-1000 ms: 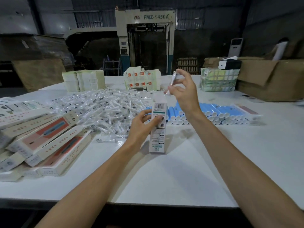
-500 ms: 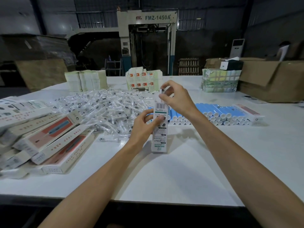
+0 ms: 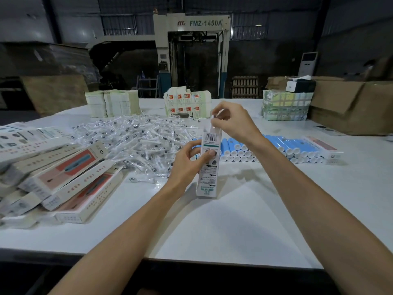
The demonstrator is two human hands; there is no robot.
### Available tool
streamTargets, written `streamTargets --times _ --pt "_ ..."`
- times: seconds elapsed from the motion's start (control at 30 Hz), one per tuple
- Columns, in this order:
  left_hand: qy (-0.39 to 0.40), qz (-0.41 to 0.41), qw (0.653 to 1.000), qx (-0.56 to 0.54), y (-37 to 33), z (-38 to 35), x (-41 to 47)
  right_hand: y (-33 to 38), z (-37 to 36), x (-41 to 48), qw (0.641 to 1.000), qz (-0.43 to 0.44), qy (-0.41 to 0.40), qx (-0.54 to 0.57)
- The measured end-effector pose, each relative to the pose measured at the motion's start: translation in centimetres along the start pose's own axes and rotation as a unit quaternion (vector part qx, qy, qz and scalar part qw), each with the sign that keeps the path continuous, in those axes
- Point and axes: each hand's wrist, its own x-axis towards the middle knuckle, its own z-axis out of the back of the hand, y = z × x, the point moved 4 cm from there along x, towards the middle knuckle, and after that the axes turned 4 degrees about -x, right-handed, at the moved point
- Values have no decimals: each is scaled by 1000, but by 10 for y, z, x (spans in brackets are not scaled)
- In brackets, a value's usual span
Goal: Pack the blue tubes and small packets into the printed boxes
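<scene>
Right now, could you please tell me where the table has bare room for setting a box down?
Free: the near table strip between the stacked boxes and the upright box, and the right side in front of the blue tubes. Crowded: the packet pile and far stacks.

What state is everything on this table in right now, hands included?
Printed box: upright on the table, top open.
Left hand: grips the box.
Right hand: pinches a small packet above the box mouth.
Blue tubes: lying in rows.
Loose packets: heaped.
Boxes at left: lying flat, piled.
</scene>
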Motion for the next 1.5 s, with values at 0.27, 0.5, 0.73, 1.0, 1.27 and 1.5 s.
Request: streamTargets --times 0.27,0.5,0.73,1.0,1.27,1.5 --pt "4 -2 1000 10 -3 -1 -2 6 -11 -7 998 23 59 -31" --pt "-1 -9 1000 18 -5 -1 -4 4 -18 -15 981 57 109 -151" --pt "8 -30 999 16 -9 1 -6 -35 -25 -45 996 25 -54 68" --pt "31 -34 999 -4 -10 -2 -8 -52 -49 -64 976 -16 -5 219" --pt "55 0 999 -2 -5 -3 -5 -51 -42 -70 965 1 28 259" --pt "83 27 996 -3 0 1 -5 -61 -42 -68 964 -18 99 245"
